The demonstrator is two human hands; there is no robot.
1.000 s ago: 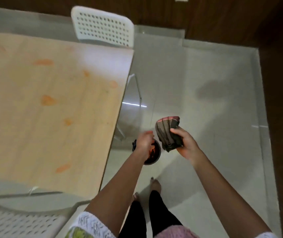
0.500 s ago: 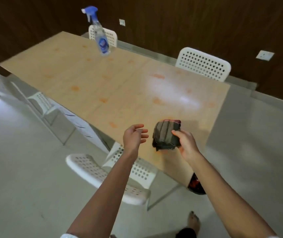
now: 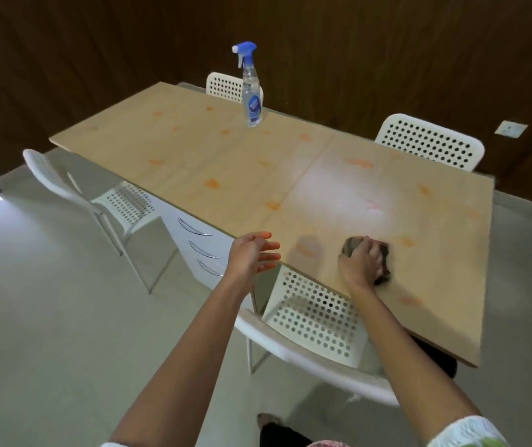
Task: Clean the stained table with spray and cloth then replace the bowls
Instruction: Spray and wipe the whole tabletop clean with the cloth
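The light wood desk (image 3: 232,175), marked all over with orange stains (image 3: 212,183), carries a clear spray bottle (image 3: 251,91) with a blue trigger head standing upright near its far edge and a dark folded cloth (image 3: 384,259) lying near its near edge, well apart from the bottle.

A home dining room: long pale wooden table (image 3: 225,175), white perforated plastic chairs (image 3: 429,141), dark wood-panelled walls (image 3: 96,43), grey tiled floor (image 3: 48,317).
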